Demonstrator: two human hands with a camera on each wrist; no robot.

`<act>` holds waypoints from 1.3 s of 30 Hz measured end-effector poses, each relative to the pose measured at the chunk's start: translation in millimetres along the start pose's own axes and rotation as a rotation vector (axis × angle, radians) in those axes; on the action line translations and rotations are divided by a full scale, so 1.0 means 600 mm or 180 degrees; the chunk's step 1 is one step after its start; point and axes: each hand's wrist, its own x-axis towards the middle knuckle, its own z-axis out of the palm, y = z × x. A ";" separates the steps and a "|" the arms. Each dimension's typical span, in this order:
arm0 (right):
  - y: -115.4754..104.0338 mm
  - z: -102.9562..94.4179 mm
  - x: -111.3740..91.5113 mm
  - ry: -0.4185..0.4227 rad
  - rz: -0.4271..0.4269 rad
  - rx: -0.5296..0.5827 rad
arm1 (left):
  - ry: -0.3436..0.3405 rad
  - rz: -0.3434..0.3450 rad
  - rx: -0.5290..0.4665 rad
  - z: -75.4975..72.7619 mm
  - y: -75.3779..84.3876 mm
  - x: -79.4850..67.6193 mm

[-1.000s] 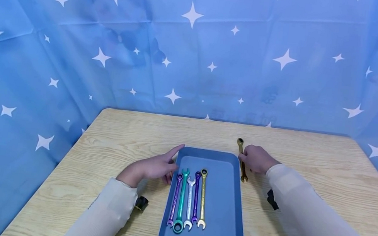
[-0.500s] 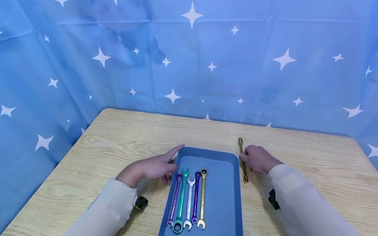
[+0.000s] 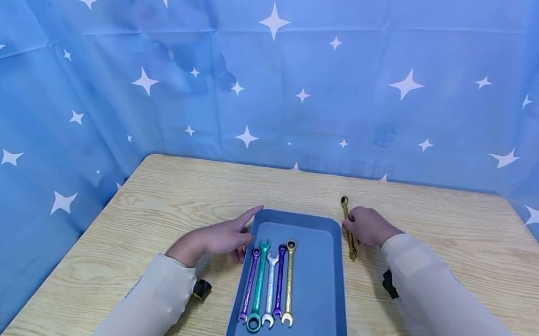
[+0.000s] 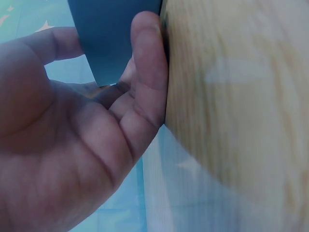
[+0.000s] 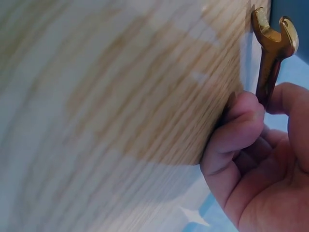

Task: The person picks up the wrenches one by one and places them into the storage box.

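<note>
My left hand (image 3: 224, 237) is at the left side of a blue-grey tray (image 3: 321, 285), thumb at the rim and index finger stretched along it toward the far corner. In the left wrist view, the tray's wall (image 4: 113, 38) lies between the thumb and the curled fingers (image 4: 149, 63). Just outside the tray's right rim, my right hand (image 3: 369, 226) pinches a gold combination wrench (image 3: 344, 204) by its shaft. Its open jaw end sticks out past the fingers in the right wrist view; part of the shaft is hidden.
Inside the tray lie a purple wrench (image 3: 249, 285), a green wrench (image 3: 260, 278), a silver wrench (image 3: 270, 290), a second purple wrench (image 3: 279, 280) and a gold wrench (image 3: 289, 281), side by side. A wooden table (image 3: 187, 186) bears the tray; a blue star-patterned cloth (image 3: 279, 80) hangs behind.
The gold wrench in my right hand has rolled about its length and shifted slightly right with the hand. My left hand and the tray stay put.
</note>
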 end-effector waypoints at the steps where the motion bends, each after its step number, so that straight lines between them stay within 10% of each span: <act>1: 0.000 0.000 0.000 -0.0001 -0.0011 0.0006 | -0.0002 0.0000 -0.0002 0.000 0.000 0.000; 27: 0.024 0.000 -0.020 0.0027 0.0009 0.1315 | 0.0013 -0.0017 0.0007 0.002 0.001 -0.001; 39: -0.013 -0.003 -0.055 0.0532 -0.0048 0.1596 | 0.0017 -0.0001 0.0006 0.001 0.005 -0.002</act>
